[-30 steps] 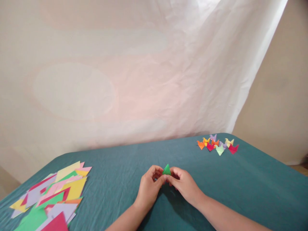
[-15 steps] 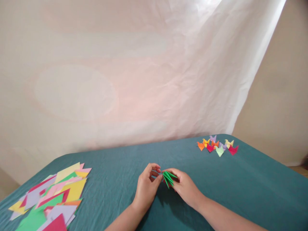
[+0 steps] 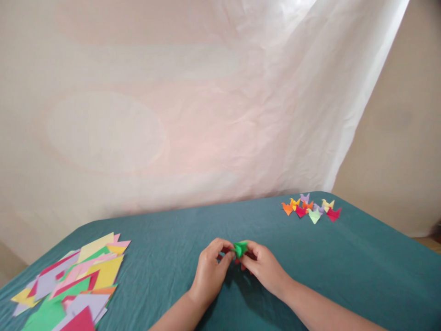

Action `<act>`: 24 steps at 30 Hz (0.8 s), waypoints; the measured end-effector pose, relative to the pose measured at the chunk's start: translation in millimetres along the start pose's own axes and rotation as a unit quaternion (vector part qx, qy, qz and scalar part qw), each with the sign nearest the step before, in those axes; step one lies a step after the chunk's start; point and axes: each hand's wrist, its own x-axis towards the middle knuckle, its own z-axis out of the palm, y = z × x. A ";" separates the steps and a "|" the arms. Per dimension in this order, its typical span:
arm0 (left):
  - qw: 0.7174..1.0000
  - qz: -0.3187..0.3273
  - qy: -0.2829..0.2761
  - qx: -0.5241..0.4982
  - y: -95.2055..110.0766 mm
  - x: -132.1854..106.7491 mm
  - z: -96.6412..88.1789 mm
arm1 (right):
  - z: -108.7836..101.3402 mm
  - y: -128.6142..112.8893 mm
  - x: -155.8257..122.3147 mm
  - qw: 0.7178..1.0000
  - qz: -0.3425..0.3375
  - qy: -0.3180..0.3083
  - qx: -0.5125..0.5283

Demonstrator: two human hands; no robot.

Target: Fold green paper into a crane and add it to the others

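A small folded green paper is held just above the cloth, between the fingertips of both hands. My left hand pinches its left side between thumb and fingers. On the other side, my right hand grips the right edge with thumb and forefinger, its other fingers curled beneath. Blur and the fingers hide the finer folds.
Loose coloured paper sheets lie in an overlapping spread at the left. Several small folded paper birds stand grouped at the far right of the green cloth-covered table. A pale hanging sheet rises behind the table.
The folded green paper has turned: its several pointed flaps faced the camera before, and now a broader face shows. My left fingers have closed onto its left side.
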 end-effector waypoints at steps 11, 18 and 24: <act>0.968 -0.099 -0.080 -0.217 -17.5 6.4 7.5 | -1.9 0.9 1.1 0.999 -0.010 0.028 0.018; 0.981 -0.080 -0.098 -0.147 -3.8 -0.4 4.7 | -1.9 10.5 0.2 0.998 -0.010 0.044 -0.036; 0.990 -0.068 -0.072 -0.100 -0.6 -2.3 5.6 | -1.4 11.2 0.5 0.998 -0.031 0.032 -0.044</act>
